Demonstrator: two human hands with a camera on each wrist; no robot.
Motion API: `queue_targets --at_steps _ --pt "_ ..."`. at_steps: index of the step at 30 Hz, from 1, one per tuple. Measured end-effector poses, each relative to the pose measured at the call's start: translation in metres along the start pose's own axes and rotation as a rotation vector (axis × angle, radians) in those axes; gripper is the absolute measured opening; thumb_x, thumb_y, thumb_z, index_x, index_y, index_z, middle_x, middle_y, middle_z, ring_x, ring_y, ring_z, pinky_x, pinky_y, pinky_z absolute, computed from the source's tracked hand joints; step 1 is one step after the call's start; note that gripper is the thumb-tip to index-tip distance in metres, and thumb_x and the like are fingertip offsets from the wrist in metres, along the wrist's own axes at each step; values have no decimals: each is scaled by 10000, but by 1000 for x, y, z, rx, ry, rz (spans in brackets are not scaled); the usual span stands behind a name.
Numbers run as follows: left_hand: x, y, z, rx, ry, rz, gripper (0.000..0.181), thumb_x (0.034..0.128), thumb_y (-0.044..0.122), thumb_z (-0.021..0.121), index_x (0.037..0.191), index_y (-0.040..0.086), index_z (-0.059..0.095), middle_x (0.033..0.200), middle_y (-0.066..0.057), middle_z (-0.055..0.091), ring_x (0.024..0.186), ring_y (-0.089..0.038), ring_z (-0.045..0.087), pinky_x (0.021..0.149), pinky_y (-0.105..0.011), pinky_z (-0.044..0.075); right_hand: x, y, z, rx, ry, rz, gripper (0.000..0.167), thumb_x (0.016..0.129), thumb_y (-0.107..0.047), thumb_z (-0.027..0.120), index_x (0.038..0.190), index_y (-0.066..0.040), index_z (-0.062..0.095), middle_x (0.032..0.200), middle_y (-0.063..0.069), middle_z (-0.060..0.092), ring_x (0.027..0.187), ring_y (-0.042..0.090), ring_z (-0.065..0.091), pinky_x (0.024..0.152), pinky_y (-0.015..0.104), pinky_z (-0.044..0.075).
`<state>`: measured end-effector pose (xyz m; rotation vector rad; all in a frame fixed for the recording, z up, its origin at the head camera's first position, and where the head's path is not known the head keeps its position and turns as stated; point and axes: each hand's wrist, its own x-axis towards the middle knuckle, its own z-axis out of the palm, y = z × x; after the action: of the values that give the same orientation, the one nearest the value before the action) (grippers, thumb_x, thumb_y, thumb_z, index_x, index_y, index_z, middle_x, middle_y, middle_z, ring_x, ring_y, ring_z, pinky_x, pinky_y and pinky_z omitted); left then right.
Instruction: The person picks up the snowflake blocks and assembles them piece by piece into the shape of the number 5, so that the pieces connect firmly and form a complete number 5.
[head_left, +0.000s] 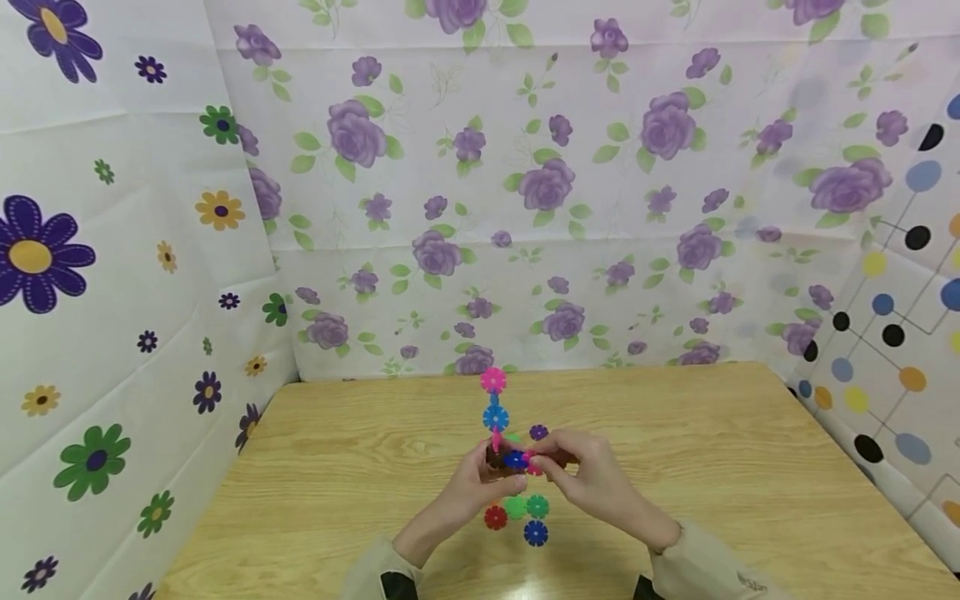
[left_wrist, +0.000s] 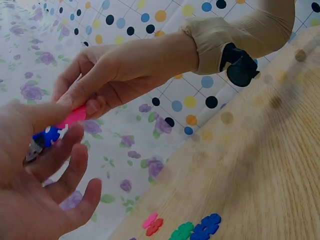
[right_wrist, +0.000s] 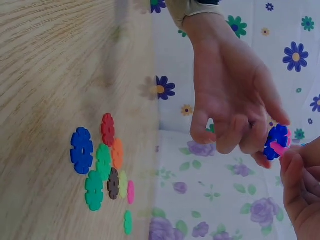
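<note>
The upright chain of discs (head_left: 495, 417) is held above the worktop (head_left: 360, 467) between the two hands; its lower end, a dark blue disc (head_left: 516, 460), is pinched by the grip of the left hand (head_left: 476, 483), while a pink disc (right_wrist: 279, 148) is pinched by the grip of the right hand (head_left: 592, 471) at the blue rim. The pink disc is seen edge-on against the blue one in the right wrist view; whether its notch has been seated cannot quite be told, since the joint is partly covered by fingertips.

For a sound joint, the blue disc should be braced close to the rim, the pink one kept square to it, notch facing notch; pressure is best applied straight along the slot, without twisting, as the tall upper part could be levered loose or tipped.

Below, loose discs are spread on the worktop; a red disc (head_left: 496, 517), a green disc (head_left: 537, 506) and a larger-looking blue piece (right_wrist: 81, 151) are seen nearer the person, with a purple disc (head_left: 538, 432) farther off; an orange disc (right_wrist: 117, 154) is also shown. Some pieces are screened by the hands in the head view; the joint itself is left clear of them.
</note>
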<state>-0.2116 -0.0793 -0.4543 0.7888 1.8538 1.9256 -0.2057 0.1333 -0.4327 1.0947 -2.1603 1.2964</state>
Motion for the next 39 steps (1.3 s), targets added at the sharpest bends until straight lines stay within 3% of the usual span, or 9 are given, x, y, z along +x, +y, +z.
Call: queue_targets --at_steps 3,9,17,25,32,39 --pt "1 -2 2 59 81 -50 424 927 173 658 1281 20 481 1173 -137 579 1042 -209 607 889 -271 535 -1 2 0 35 -34 71 112 933 -83 620 1009 -96 702 818 11 696 616 -8 589 527 211 532" --pt "2 -5 3 55 152 -73 442 914 154 674 1303 27 509 1133 -144 621 983 -180 642 849 -297 558 -3 8 -1 126 -115 260 192 973 -194 573 1091 -101 692 848 38 686 662 57 626 586 277 563" --pt "1 -2 2 66 158 -98 396 890 200 706 1220 10 594 1075 -195 692 902 -144 696 856 -393 568 -5 11 -3 238 -121 411 217 964 -213 596 1115 -81 678 851 107 677 690 136 651 645 343 580" --pt "2 -4 10 72 176 -137 341 918 248 672 1139 -12 656 993 -219 712 830 -126 695 798 -335 582 -4 14 3 303 -134 398 190 954 -165 610 1090 -53 683 918 139 695 685 138 669 627 356 584" --pt "3 -7 12 46 238 -202 360 896 297 695 1015 -43 696 816 -86 738 724 -120 692 732 -331 591 -5 16 6 308 -150 374 201 966 -171 592 1087 -36 680 882 133 689 666 130 646 596 313 570" --pt "3 -9 10 -12 299 -248 356 858 309 739 988 -22 716 776 6 735 700 -92 682 757 -332 585 -4 20 6 271 -195 399 240 982 -214 569 1115 -44 675 888 117 680 662 211 625 544 255 519"
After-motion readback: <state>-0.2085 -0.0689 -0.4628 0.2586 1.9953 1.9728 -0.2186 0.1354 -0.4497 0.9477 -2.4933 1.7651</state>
